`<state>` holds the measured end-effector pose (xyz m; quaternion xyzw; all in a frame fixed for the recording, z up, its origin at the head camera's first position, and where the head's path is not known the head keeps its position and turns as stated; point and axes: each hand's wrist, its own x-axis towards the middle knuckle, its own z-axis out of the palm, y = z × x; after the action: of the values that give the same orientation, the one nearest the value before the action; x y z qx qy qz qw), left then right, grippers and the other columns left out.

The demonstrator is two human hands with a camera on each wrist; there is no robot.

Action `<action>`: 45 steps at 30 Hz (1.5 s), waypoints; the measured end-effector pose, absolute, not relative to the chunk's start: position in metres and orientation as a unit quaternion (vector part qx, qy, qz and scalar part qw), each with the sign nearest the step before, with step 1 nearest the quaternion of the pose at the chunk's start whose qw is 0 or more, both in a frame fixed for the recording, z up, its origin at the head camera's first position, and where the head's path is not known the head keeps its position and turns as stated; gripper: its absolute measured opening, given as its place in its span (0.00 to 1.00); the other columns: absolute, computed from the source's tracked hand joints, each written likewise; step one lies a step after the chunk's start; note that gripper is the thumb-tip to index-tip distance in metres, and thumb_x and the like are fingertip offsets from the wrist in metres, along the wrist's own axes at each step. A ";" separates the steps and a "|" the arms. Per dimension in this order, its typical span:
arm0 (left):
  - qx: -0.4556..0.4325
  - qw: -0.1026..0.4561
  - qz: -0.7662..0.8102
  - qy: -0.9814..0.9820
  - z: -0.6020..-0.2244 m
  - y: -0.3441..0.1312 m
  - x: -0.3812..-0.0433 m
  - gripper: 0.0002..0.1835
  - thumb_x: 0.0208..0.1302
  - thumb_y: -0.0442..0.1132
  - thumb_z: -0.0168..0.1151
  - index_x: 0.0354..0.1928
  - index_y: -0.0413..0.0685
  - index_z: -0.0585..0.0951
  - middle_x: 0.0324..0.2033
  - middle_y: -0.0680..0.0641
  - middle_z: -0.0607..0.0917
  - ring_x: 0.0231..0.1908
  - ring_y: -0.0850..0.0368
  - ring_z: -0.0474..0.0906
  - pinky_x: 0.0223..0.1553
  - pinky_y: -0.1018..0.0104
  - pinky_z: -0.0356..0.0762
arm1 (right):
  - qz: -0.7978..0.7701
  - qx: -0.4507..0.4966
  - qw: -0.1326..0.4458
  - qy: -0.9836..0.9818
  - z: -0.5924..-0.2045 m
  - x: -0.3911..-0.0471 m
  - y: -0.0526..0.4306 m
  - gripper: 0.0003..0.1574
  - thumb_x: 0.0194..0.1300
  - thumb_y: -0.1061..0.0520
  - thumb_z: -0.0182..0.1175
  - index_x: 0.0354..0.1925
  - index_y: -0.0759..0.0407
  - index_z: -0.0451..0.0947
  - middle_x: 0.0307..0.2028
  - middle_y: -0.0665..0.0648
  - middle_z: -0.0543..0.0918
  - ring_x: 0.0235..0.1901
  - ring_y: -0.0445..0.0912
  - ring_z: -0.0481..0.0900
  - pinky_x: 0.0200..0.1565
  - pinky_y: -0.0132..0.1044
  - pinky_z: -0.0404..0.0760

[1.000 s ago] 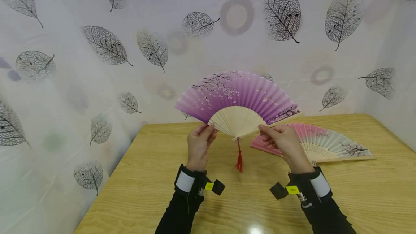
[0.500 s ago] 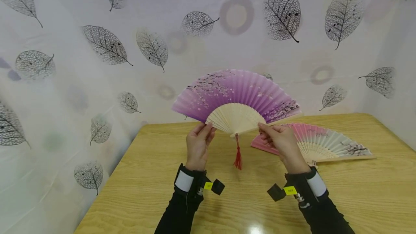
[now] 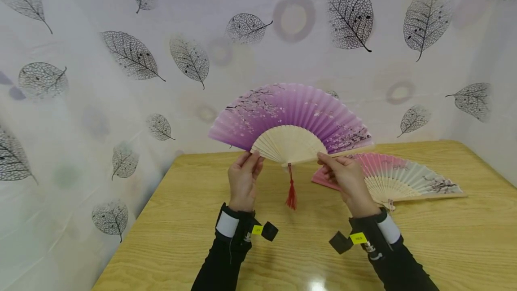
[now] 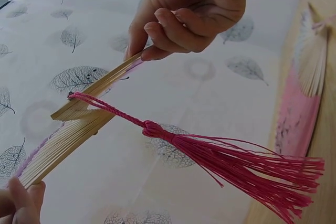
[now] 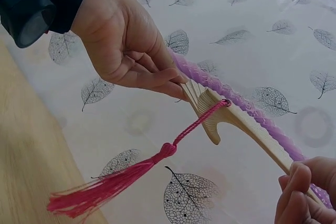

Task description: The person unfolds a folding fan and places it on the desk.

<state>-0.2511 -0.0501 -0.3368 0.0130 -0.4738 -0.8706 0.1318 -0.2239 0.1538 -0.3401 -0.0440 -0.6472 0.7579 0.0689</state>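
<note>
A purple folding fan [image 3: 295, 107] with printed blossom branches is spread wide, held up above the table. My left hand [image 3: 243, 185] pinches its left edge by the pale ribs, thumb toward me. On the other side my right hand [image 3: 350, 181] pinches the right guard stick between thumb and fingers. A red tassel [image 3: 291, 194] hangs from the pivot between the hands; in the left wrist view the tassel [image 4: 231, 166] shows its cord and knot. The right wrist view shows the fan's ribs [image 5: 210, 103] edge-on, with both hands on them.
A second spread folding fan [image 3: 408, 178], pink and white, lies on the wooden table [image 3: 295, 255] to the right, partly behind my right hand. A pale leaf-printed cloth [image 3: 258, 66] hangs behind and to the left of the table.
The purple fan has risen slightly, shifted left and spread a little wider. Both hands have moved left with it, the right hand a bit more. The pink fan stays put.
</note>
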 end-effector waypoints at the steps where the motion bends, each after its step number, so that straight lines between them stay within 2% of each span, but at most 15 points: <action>1: 0.014 0.133 -0.870 -0.474 -0.337 -0.050 -0.251 0.11 0.53 0.32 0.60 0.38 0.31 0.78 0.24 0.51 0.82 0.27 0.61 0.78 0.29 0.77 0.77 | 0.762 -0.045 0.068 -0.643 -0.340 -0.224 0.153 0.13 0.54 0.46 0.60 0.18 0.47 0.81 0.13 0.43 0.77 0.16 0.37 0.72 0.20 0.25 0.74; 10: 0.017 0.140 -0.870 -0.473 -0.335 -0.054 -0.250 0.13 0.53 0.33 0.60 0.40 0.31 0.77 0.25 0.51 0.82 0.27 0.62 0.78 0.30 0.77 0.77 | 0.783 -0.056 0.049 -0.618 -0.342 -0.224 0.148 0.13 0.54 0.46 0.61 0.17 0.46 0.80 0.12 0.43 0.76 0.14 0.35 0.70 0.19 0.23 0.72; 18: 0.032 0.150 -0.872 -0.465 -0.334 -0.060 -0.251 0.11 0.53 0.34 0.61 0.38 0.35 0.78 0.26 0.50 0.82 0.27 0.62 0.77 0.32 0.76 0.78 | 0.819 -0.060 0.049 -0.569 -0.345 -0.227 0.135 0.14 0.54 0.49 0.61 0.15 0.49 0.79 0.10 0.45 0.76 0.13 0.37 0.72 0.19 0.25 0.75; 23: 0.046 0.150 -0.871 -0.466 -0.339 -0.070 -0.250 0.12 0.53 0.33 0.61 0.39 0.33 0.78 0.26 0.50 0.80 0.27 0.62 0.78 0.32 0.76 0.77 | 0.823 -0.056 0.034 -0.564 -0.355 -0.230 0.125 0.15 0.56 0.49 0.60 0.15 0.49 0.79 0.10 0.43 0.75 0.13 0.35 0.70 0.17 0.22 0.71; 31: 0.079 0.131 -0.863 -0.481 -0.368 -0.100 -0.247 0.06 0.55 0.30 0.57 0.35 0.34 0.77 0.22 0.53 0.81 0.25 0.64 0.77 0.28 0.79 0.76 | 0.824 -0.059 -0.017 -0.564 -0.390 -0.237 0.100 0.13 0.59 0.50 0.56 0.21 0.52 0.79 0.14 0.44 0.75 0.16 0.35 0.70 0.19 0.21 0.69; 37: 0.112 0.119 -0.846 -0.508 -0.396 -0.121 -0.246 0.03 0.55 0.28 0.57 0.32 0.35 0.78 0.22 0.53 0.81 0.25 0.64 0.78 0.30 0.78 0.77 | 0.803 -0.086 -0.047 -0.588 -0.423 -0.238 0.080 0.14 0.59 0.49 0.56 0.25 0.57 0.79 0.15 0.43 0.73 0.15 0.34 0.68 0.19 0.22 0.69; 45: 0.159 0.103 -0.817 -0.544 -0.425 -0.138 -0.242 0.03 0.53 0.27 0.58 0.31 0.34 0.78 0.20 0.53 0.81 0.25 0.63 0.78 0.30 0.76 0.78 | 0.811 -0.108 -0.085 -0.568 -0.449 -0.234 0.067 0.13 0.60 0.53 0.55 0.29 0.62 0.77 0.17 0.45 0.73 0.17 0.35 0.65 0.19 0.22 0.65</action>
<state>-0.2415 -0.1377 -0.4253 0.1591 -0.5441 -0.8173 0.1034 -0.2341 0.0665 -0.4491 -0.1076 -0.5681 0.8115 -0.0850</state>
